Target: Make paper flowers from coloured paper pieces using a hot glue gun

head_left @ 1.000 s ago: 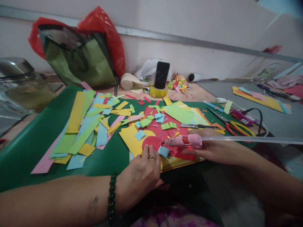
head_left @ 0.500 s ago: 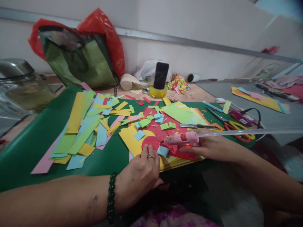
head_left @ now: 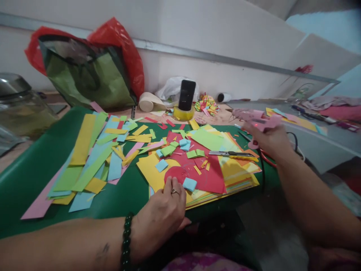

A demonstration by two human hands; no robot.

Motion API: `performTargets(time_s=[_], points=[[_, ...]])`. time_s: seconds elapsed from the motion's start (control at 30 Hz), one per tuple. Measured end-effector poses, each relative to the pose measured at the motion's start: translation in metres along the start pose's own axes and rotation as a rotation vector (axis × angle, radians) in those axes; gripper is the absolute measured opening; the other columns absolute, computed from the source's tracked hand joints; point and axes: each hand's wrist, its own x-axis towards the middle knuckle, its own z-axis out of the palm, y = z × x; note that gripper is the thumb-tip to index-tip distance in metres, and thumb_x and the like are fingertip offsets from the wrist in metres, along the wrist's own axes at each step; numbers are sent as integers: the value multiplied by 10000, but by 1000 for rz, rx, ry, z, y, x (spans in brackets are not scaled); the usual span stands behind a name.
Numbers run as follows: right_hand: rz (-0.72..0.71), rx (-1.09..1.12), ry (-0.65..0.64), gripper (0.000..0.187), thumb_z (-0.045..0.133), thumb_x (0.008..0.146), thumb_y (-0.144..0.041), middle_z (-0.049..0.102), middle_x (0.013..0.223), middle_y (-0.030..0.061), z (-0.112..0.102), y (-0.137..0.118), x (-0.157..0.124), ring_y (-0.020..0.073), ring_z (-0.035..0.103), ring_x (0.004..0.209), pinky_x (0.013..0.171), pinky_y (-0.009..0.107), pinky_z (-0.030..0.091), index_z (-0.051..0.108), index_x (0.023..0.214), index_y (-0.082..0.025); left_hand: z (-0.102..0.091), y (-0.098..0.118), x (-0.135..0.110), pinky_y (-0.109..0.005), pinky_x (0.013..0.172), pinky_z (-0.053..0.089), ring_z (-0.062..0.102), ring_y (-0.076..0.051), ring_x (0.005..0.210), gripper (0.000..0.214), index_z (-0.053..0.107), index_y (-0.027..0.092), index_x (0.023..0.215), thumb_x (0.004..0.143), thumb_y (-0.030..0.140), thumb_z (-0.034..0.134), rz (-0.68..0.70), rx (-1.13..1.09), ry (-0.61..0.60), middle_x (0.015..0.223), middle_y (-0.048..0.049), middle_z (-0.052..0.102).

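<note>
My left hand (head_left: 163,210) rests at the near edge of a stack of coloured paper, fingers curled, with a fingertip pressing on a red paper circle (head_left: 175,174). A small blue paper square (head_left: 189,184) lies beside that circle. My right hand (head_left: 269,140) is raised off to the right, closed round a pink glue gun (head_left: 255,117), which is smeared by motion. A utility knife (head_left: 231,154) lies on the yellow sheets between the two hands.
Many coloured paper strips (head_left: 93,158) litter a green mat (head_left: 34,165). A phone (head_left: 186,95) stands in a yellow tape roll at the back. A red and green bag (head_left: 90,67) leans on the wall. A glass jar (head_left: 19,109) stands far left. Scissors lie at the right.
My right hand has lifted the glue gun away from the red circle and swung it up and to the right. My left hand stays on the circle.
</note>
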Motion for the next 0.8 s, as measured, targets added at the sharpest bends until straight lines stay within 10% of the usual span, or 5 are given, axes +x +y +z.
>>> performTargets(time_s=[0.47, 0.67, 0.8], points=[[141, -326, -510, 488, 547, 871, -553, 634, 535, 67, 50, 50, 50, 205, 614, 589, 575, 282, 406, 548, 544, -191, 1, 1, 0, -370, 707, 607, 621, -423, 1143, 743, 587, -16, 1281, 834, 576, 630, 7, 27, 60, 1232, -343, 602], [-57, -605, -349, 456, 607, 819, -558, 569, 509, 75, 10, 32, 17, 181, 494, 471, 492, 302, 295, 533, 533, -210, -6, 1, -1, -366, 693, 606, 627, -422, 1134, 733, 572, -50, 1276, 852, 546, 624, 24, 56, 31, 1215, -359, 603], [-455, -285, -327, 286, 591, 870, -456, 632, 634, 39, 8, -12, -24, 172, 564, 549, 510, 265, 370, 602, 731, -205, -8, 1, -1, -337, 661, 607, 624, -417, 1140, 713, 558, -46, 1296, 871, 525, 607, 26, 85, 5, 1229, -353, 599]])
